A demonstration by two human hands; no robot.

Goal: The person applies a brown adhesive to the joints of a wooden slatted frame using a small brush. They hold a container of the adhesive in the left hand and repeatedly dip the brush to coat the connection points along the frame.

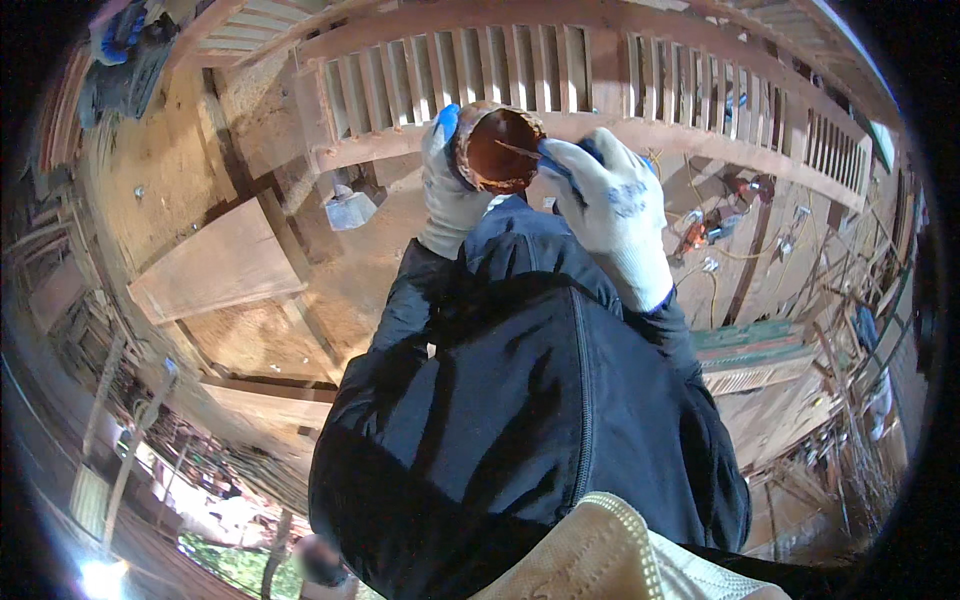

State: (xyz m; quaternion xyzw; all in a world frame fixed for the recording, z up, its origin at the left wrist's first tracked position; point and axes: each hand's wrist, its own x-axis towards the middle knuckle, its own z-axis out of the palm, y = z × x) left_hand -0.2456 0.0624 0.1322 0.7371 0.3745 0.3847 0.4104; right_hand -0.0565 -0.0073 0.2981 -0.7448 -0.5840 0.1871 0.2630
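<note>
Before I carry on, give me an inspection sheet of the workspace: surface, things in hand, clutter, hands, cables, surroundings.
Surface: tan floor with wooden pieces on it; a slatted wooden panel lies just beyond the hands.
Things in hand: reddish-brown bowl with a rough rim, opening visible; a thin stick pointing into it. Contents unclear.
Clutter: pale grey object at left; orange and dark power tool at right.
Hands: both gloved; left hand grips the bowl, right hand grips the stick.
Cables: yellow cable loosely looped near the power tool.
Surroundings: wooden board at left, green slats at right, bright light lower left.
</note>
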